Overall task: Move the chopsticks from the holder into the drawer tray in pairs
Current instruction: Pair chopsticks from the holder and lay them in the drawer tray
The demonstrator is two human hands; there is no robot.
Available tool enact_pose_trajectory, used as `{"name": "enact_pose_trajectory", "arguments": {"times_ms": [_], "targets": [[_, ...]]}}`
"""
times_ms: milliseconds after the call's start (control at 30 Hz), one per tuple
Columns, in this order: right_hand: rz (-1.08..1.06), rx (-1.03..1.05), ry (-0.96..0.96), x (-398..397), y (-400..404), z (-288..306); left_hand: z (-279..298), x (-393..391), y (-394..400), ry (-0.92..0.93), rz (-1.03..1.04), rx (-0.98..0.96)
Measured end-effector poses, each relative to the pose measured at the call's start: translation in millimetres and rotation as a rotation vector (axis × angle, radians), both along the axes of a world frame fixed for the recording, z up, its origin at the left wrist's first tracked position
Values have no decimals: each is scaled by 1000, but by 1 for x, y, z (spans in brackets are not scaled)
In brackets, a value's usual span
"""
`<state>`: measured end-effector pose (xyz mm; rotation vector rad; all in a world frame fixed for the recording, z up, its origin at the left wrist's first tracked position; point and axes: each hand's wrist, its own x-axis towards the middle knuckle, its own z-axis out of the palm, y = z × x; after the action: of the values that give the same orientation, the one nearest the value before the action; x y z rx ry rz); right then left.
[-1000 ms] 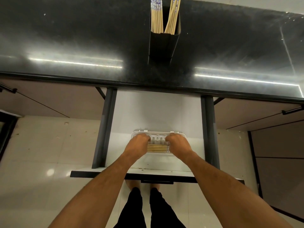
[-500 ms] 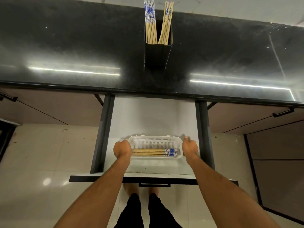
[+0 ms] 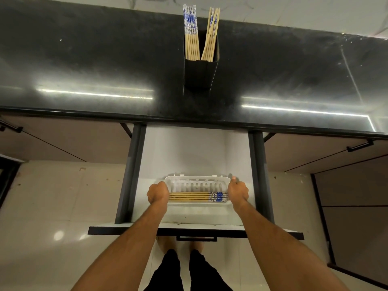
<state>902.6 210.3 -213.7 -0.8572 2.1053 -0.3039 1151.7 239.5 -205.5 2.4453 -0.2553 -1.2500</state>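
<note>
A white slotted tray (image 3: 197, 182) lies in the open drawer (image 3: 189, 156) below the counter. Several bamboo chopsticks with blue-and-white ends (image 3: 195, 196) lie flat in it, side by side. My left hand (image 3: 157, 193) grips the tray's left end and my right hand (image 3: 237, 191) grips its right end. On the black counter stands a black holder (image 3: 199, 73) with two bunches of upright chopsticks (image 3: 191, 36), one straight at the left, one leaning at the right.
The drawer has dark side rails (image 3: 131, 175) and a front panel with a handle (image 3: 196, 238) near my legs. Closed cabinet doors flank it, the right one with a black handle (image 3: 360, 145). The glossy black countertop (image 3: 84, 66) spans the view.
My hands have moved apart from over the chopsticks in the tray's middle to the tray's two ends. The view has tilted down a little.
</note>
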Motion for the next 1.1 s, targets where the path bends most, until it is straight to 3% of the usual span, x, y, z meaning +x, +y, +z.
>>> {"name": "enact_pose_trajectory", "arguments": {"times_ms": [133,467,633,867,1100], "targets": [[230,-103,149,5,-1,6,9,-4,-6,-76,-102,-70],[854,-469,610,24,-36,70,67,-14,-38,-433,-595,-583],[852,-634,682,40,-70,113,106,-11,-74,-576,-819,-801],[778,-827,690,77,-128,195,179,0,-148,-757,-828,-1049],[776,-928,630,103,-191,249,229,-1,-214,-811,-810,-1136]]}}
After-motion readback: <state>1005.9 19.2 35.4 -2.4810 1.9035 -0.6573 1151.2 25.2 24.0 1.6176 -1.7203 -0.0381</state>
